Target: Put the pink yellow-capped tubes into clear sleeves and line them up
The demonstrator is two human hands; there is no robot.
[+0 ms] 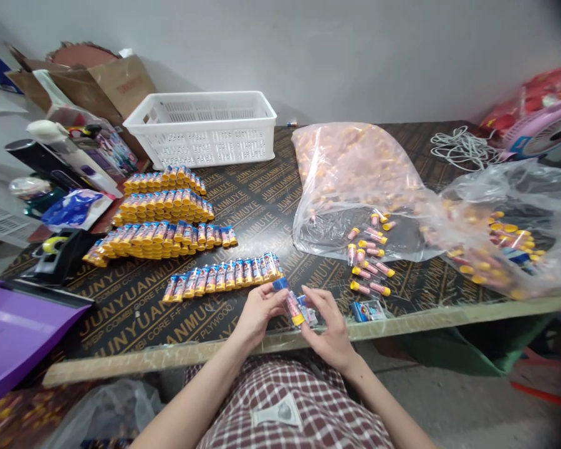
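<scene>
My left hand (257, 315) pinches a small clear tube (293, 304) near its blue end. The tube has pink contents and a yellow cap at its lower end, tilted toward me. Beside it, my right hand (330, 327) has its thumb and fingers apart, the thumb close to the yellow cap. A blue-printed piece (308, 310) shows between the hands, partly hidden. Just beyond my left hand stands a row of blue-wrapped tubes (224, 274) with yellow caps. Loose unwrapped tubes (369, 271) lie to the right, with a small stack of blue-printed labels (369, 310) near the table edge.
Stacked rows of wrapped tubes (159, 212) fill the left. Behind them stands a white basket (206, 140). A large plastic bag of tubes (355, 162), another open bag (509, 243) and a pink fan (542, 128) occupy the right. A tape dispenser (51, 255) and purple dustpan (19, 337) are at left.
</scene>
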